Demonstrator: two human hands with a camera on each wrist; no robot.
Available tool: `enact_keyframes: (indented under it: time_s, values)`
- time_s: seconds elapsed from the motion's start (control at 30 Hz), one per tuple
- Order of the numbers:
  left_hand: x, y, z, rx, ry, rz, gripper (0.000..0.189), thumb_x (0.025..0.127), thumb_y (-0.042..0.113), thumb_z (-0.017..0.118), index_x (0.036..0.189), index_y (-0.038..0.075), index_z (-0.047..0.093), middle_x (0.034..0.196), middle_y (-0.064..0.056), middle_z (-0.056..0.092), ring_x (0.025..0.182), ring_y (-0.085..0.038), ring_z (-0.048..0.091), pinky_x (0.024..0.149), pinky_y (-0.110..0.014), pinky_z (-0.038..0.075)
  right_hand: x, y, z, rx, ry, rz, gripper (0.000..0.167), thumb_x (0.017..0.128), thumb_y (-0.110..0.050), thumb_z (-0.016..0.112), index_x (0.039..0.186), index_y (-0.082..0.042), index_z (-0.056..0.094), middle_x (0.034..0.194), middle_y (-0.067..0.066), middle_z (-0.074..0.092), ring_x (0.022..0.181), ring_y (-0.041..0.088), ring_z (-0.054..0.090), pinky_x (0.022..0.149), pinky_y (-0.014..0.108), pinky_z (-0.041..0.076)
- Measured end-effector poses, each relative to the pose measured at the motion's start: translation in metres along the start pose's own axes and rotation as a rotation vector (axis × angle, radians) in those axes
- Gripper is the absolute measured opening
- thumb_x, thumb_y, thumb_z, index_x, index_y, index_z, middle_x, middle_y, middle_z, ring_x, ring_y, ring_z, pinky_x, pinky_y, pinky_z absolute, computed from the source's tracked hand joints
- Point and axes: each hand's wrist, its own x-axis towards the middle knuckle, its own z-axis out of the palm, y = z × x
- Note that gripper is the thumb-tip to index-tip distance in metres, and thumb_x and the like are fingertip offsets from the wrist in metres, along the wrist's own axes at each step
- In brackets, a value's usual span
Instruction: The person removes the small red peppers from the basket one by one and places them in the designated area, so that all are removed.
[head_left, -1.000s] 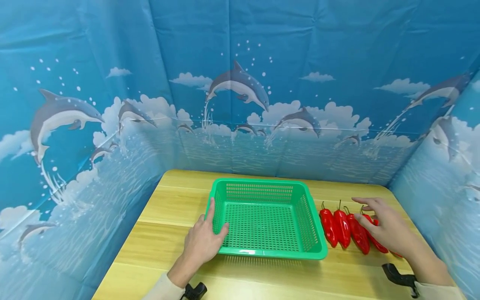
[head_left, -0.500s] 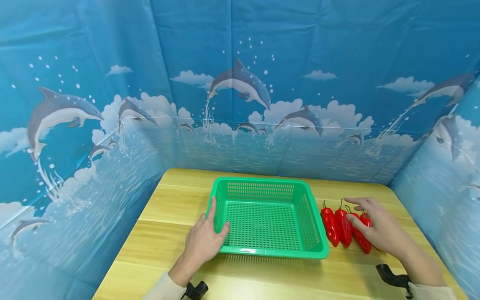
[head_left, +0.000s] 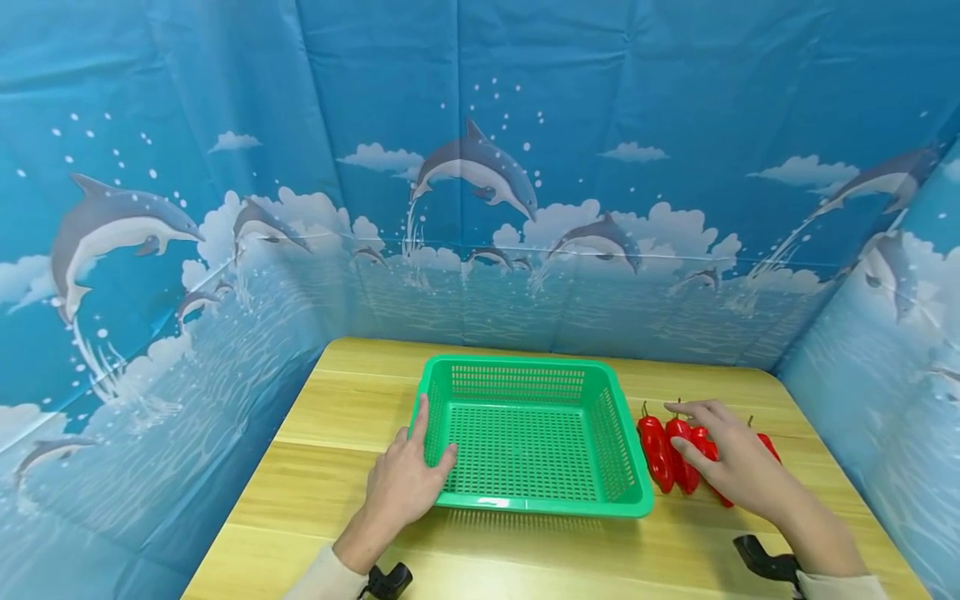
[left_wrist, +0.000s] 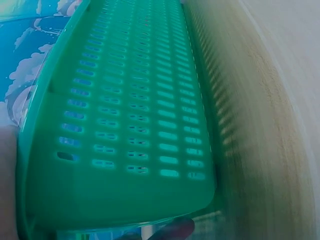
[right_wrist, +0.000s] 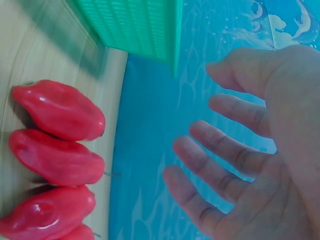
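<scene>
A green plastic basket (head_left: 540,506) with slotted walls stands on the wooden table, nothing in it. My left hand (head_left: 405,481) grips its near left corner, thumb over the rim and index finger along the left edge; fingertips (left_wrist: 177,229) show under the basket in the left wrist view. To the basket's right lie several glossy red peppers (head_left: 657,458) in a row, stems pointing away. Over this row hovers my right hand (head_left: 738,462), fingers spread and holding nothing, partly hiding the peppers. In the right wrist view, its palm faces the peppers (right_wrist: 62,111) with a gap between.
Dolphin-print blue sheeting (head_left: 480,308) hangs around the table's back and sides. Bare wood (head_left: 315,467) shows on the table (head_left: 360,375) left of the basket. Each wrist wears a black camera mount (head_left: 767,560).
My right hand has shifted left along the pepper row, uncovering a pepper at the right end and covering those nearer the basket. My left hand and the basket keep their place.
</scene>
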Motion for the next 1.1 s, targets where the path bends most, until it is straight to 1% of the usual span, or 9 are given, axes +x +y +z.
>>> enact_keyframes:
  time_s: [0.07,0.27,0.43,0.57,0.63,0.77,0.93,1.0,1.1]
  values:
    - [0.000,0.000,-0.001,-0.003,-0.006,-0.005,0.099,0.112,0.053,0.071,0.189,0.021,0.018,0.151,-0.039,0.068,0.050,-0.020,0.053,0.043,-0.030,0.044,0.001,-0.003,0.001,-0.005,0.004,-0.007,0.054,0.105,-0.013,0.087,0.155,-0.004,0.070,0.144,0.022,0.071,0.126,0.044,0.071,0.091,0.058,0.068]
    - [0.003,0.002,-0.005,-0.037,-0.032,-0.022,0.099,0.112,0.053,0.072,0.189,0.024,0.018,0.154,-0.039,0.066,0.058,-0.024,0.057,0.046,-0.036,0.046,0.003,-0.013,0.003,0.015,-0.011,-0.023,0.054,0.107,-0.015,0.086,0.157,-0.006,0.068,0.146,0.020,0.070,0.127,0.043,0.073,0.096,0.067,0.067]
    - [0.008,0.002,-0.010,-0.046,-0.067,-0.034,0.102,0.110,0.060,0.071,0.190,0.027,0.016,0.155,-0.036,0.064,0.063,-0.024,0.059,0.049,-0.037,0.046,0.006,-0.024,0.006,0.019,-0.017,-0.038,0.054,0.106,-0.013,0.086,0.156,-0.006,0.069,0.146,0.020,0.070,0.127,0.043,0.073,0.096,0.066,0.068]
    - [0.010,0.000,-0.013,-0.041,-0.086,-0.042,0.103,0.110,0.065,0.069,0.190,0.029,0.015,0.155,-0.034,0.064,0.062,-0.024,0.057,0.050,-0.037,0.044,0.009,-0.033,0.008,0.009,-0.021,-0.058,0.054,0.106,-0.013,0.086,0.156,-0.004,0.068,0.147,0.019,0.070,0.130,0.042,0.072,0.100,0.066,0.067]
    - [0.010,0.000,-0.014,-0.040,-0.094,-0.046,0.103,0.110,0.066,0.069,0.190,0.029,0.014,0.159,-0.034,0.061,0.062,-0.025,0.058,0.051,-0.038,0.044,0.011,-0.036,0.009,0.002,-0.021,-0.068,0.055,0.106,-0.014,0.087,0.157,-0.004,0.068,0.147,0.018,0.070,0.131,0.041,0.073,0.100,0.066,0.067]
    - [0.011,0.001,-0.019,-0.035,-0.095,-0.044,0.101,0.111,0.069,0.066,0.190,0.029,0.017,0.170,-0.032,0.053,0.070,-0.026,0.066,0.053,-0.038,0.045,0.013,-0.043,0.012,0.017,-0.036,-0.070,0.055,0.107,-0.015,0.086,0.158,-0.005,0.067,0.149,0.018,0.068,0.134,0.042,0.071,0.103,0.066,0.066]
    - [0.015,0.004,-0.024,-0.033,-0.079,-0.036,0.096,0.112,0.070,0.065,0.188,0.026,0.027,0.177,-0.026,0.047,0.075,-0.026,0.068,0.053,-0.038,0.046,0.017,-0.052,0.015,0.008,-0.031,-0.094,0.058,0.106,-0.016,0.087,0.159,-0.007,0.066,0.154,0.018,0.065,0.137,0.042,0.067,0.104,0.067,0.065]
    - [0.017,0.007,-0.026,-0.018,-0.061,-0.023,0.094,0.112,0.069,0.066,0.187,0.024,0.031,0.178,-0.025,0.047,0.086,-0.030,0.072,0.055,-0.038,0.048,0.019,-0.056,0.016,-0.003,-0.017,-0.111,0.059,0.106,-0.015,0.088,0.160,-0.008,0.066,0.156,0.018,0.064,0.139,0.041,0.065,0.106,0.067,0.064]
    - [0.019,0.010,-0.028,0.019,-0.017,0.007,0.091,0.111,0.068,0.067,0.184,0.021,0.039,0.178,-0.025,0.047,0.112,-0.041,0.077,0.062,-0.044,0.057,0.022,-0.061,0.018,-0.013,0.010,-0.149,0.060,0.104,-0.014,0.089,0.160,-0.009,0.066,0.156,0.018,0.064,0.139,0.041,0.064,0.105,0.066,0.062]
